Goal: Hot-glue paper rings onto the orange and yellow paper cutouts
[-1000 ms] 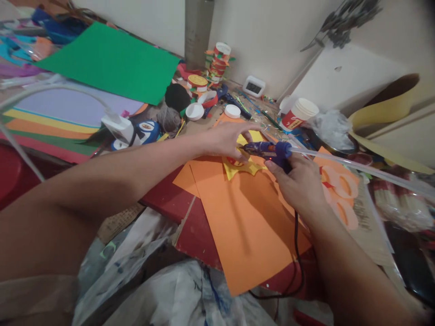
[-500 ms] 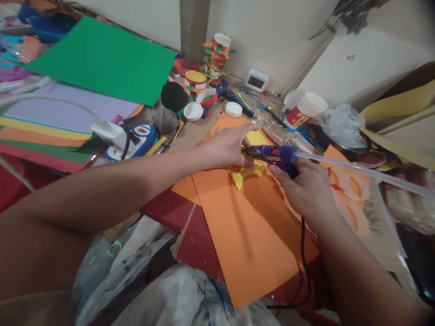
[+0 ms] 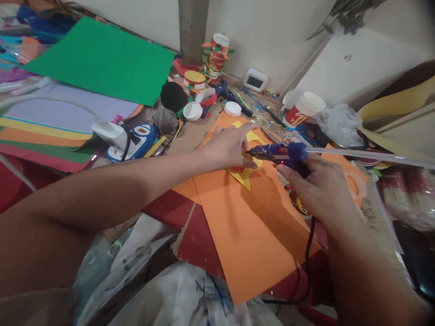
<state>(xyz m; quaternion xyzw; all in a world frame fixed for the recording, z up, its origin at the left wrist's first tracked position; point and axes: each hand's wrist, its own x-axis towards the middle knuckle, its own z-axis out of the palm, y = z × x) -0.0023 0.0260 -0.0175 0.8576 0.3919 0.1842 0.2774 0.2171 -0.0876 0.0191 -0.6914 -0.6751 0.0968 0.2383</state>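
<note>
My right hand grips a purple-blue hot glue gun with a small red light lit. A long clear glue stick runs out of its back. The nozzle points left, close to the fingertips of my left hand. My left hand is curled over a small red piece, mostly hidden under the palm, on a pointed yellow paper cutout. Beneath lies a large orange sheet. From the gun a black cord hangs down over the sheet.
Green paper and other coloured sheets lie at left, near a blue-and-white power strip. Behind are white lids, a decorated cup stack, a digital clock and paper cups. Orange cut pieces lie at right.
The glue gun and my right hand have shifted slightly right, away from my left hand. The yellow cutout has turned under my left hand, its near point now further right.
</note>
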